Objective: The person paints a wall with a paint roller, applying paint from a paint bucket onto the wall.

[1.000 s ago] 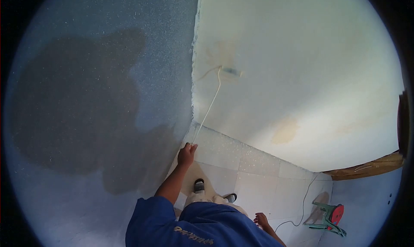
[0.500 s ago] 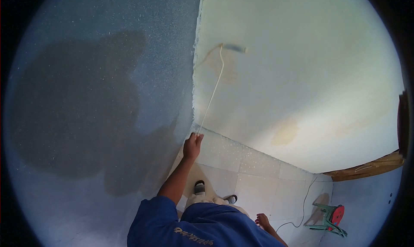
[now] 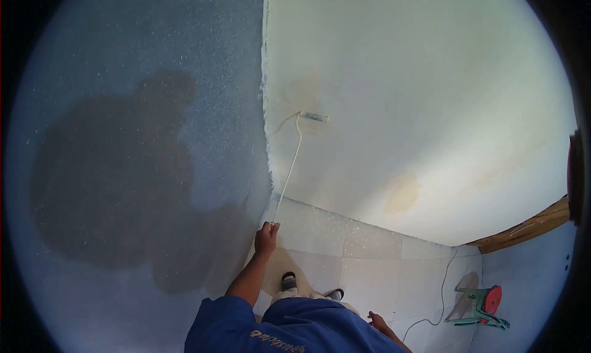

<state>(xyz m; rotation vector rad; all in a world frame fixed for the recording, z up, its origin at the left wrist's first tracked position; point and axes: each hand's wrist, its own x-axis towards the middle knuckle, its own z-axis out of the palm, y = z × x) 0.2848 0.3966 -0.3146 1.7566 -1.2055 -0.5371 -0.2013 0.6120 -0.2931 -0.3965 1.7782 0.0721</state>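
My left hand (image 3: pixel 266 237) is closed around the lower end of a paint roller (image 3: pixel 294 156) with a long, thin, pale rod. The roller's blue-grey smeared sleeve (image 3: pixel 314 116) lies against the white wall (image 3: pixel 381 94), just below a tan patch (image 3: pixel 300 94). The handle itself is mostly hidden in the fist. Low by my side hangs my right hand (image 3: pixel 377 321), its fingers loosely apart and nothing visible in them.
A blue wall (image 3: pixel 228 76) meets the white one along a rough-edged corner, with shadows across it. On the tiled floor (image 3: pixel 369 279), a cable (image 3: pixel 442 297) runs near a green-and-red stool (image 3: pixel 480 307). A brown wooden piece (image 3: pixel 529 223) borders the white wall at right.
The roller has come down the white wall, from above the tan patch to its lower part. My left hand has dropped with it. The view has shifted slightly.
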